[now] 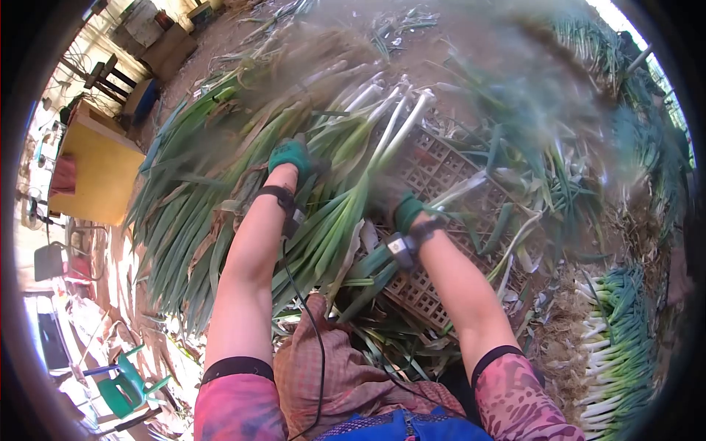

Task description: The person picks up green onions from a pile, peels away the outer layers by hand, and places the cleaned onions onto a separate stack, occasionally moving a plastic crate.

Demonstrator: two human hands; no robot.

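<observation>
My left hand [291,156], in a green glove, reaches into the large pile of long green leek-like stalks [191,213]. Leaves hide its fingertips, and whether it grips any is unclear. My right hand [407,210], also gloved in green, is over the brown plastic crate [441,165], beside a few stalks with white stems [401,132]. Its fingers are blurred and partly hidden. Loose leaves lie on and around the crate.
Trimmed stalks [614,345] lie in a row at the lower right, with more bundles [647,140] at the upper right. A yellow board [95,173] stands at the left, a green chair [123,389] at the lower left. A cable hangs between my arms.
</observation>
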